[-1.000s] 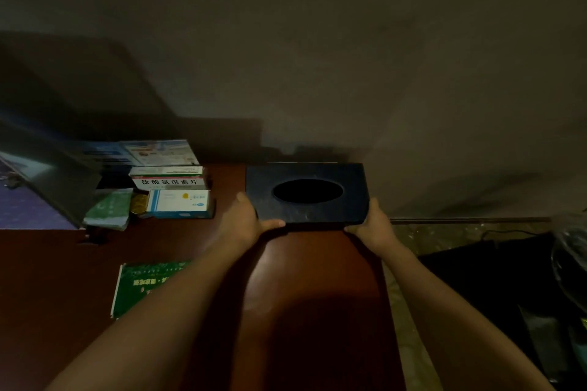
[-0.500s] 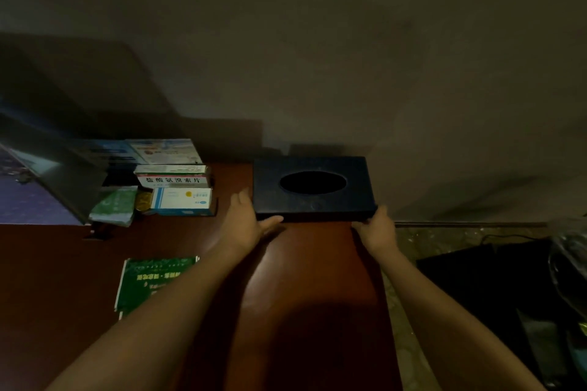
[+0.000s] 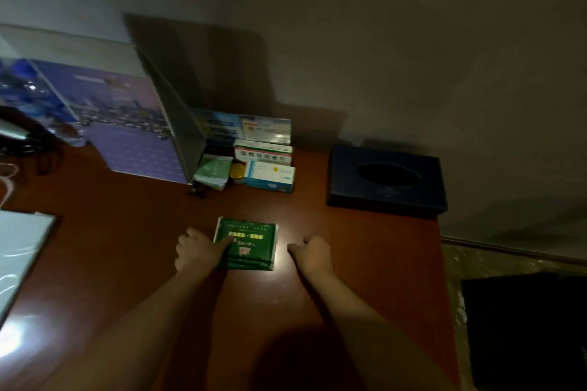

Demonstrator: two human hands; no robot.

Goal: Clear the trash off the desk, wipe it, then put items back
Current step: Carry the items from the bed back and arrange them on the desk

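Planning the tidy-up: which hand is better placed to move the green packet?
Left. The left hand already touches the green packet, thumb on top; the right hand rests apart on the desk.
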